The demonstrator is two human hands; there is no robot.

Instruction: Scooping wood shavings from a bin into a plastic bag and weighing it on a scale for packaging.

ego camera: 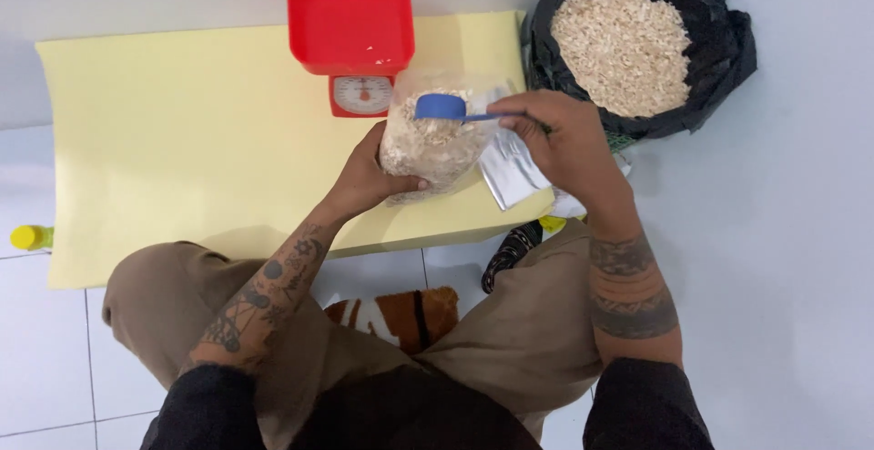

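Big yellow sheet (pixel 182 122) on the floor, black sack of pale shavings (pixel 628 45) just past the right-hand fingers. Red scale (pixel 350 22) beyond the clear bag (pixel 432 145), which the left hand (pixel 369 177) fingers grip. Right hand (pixel 564 140) fingers pinch the blue scoop (pixel 443 107) over the bag's mouth.

Clear bag (pixel 435 145) (flake-filled) beside silver pouches (pixel 512 169).

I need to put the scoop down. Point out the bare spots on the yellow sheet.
The wide left stretch of the yellow sheet, from its left edge to the red scale, is bare. It is crowded on the right: the clear bag, left hand, right hand with blue scoop, foil pouches and black sack.
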